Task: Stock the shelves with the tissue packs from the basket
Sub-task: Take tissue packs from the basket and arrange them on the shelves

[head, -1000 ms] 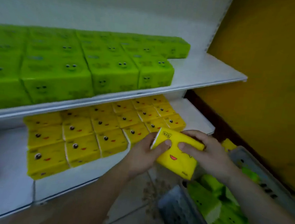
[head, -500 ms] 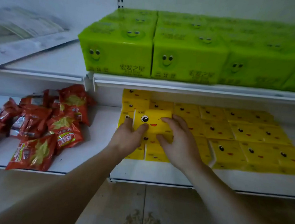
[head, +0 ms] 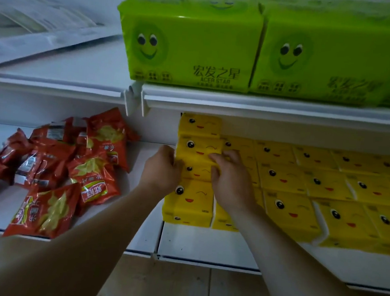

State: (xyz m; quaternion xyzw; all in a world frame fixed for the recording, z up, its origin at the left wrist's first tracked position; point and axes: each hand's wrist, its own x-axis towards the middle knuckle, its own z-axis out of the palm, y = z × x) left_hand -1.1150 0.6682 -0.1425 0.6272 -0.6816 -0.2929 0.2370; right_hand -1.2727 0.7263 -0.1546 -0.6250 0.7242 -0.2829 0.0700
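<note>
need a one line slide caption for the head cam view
Both hands, left hand and right hand, set a yellow tissue pack on the lower shelf stack, beside red snack bags.

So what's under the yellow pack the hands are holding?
More yellow packs: the held pack sits as a second layer on them, between left hand and right hand. The shelf right beneath is covered.

Yellow tissue packs [head: 285, 178] (smiley faces), red snack bags [head: 47, 173].
</note>
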